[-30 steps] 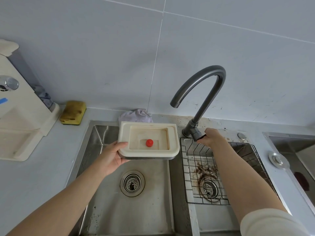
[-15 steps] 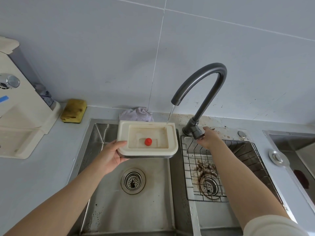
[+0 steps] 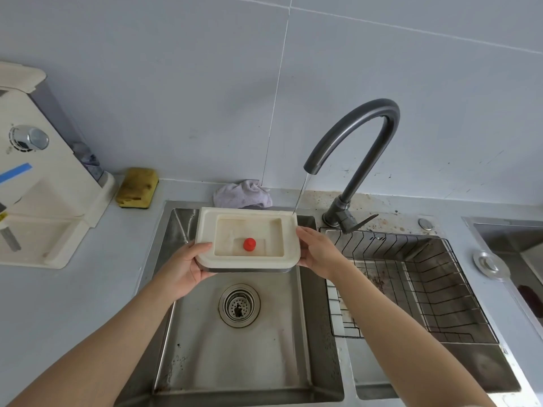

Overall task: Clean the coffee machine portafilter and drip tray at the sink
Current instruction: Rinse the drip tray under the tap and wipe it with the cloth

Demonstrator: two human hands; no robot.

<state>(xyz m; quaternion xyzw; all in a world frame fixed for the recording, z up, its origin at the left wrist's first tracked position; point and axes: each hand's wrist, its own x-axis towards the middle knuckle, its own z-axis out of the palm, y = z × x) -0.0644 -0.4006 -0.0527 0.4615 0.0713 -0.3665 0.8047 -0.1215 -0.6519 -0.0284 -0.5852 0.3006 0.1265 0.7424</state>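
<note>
Drip tray under the tap stream, both hands' fingers gripping its ends.

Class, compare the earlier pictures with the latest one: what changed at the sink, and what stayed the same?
The right hand let go of the tap lever and moved left to grip the drip tray's right edge. Water now runs from the tap, landing at the tray's back right corner. The left hand still holds the tray over the left basin; sponge and cloth unmoved.
</note>
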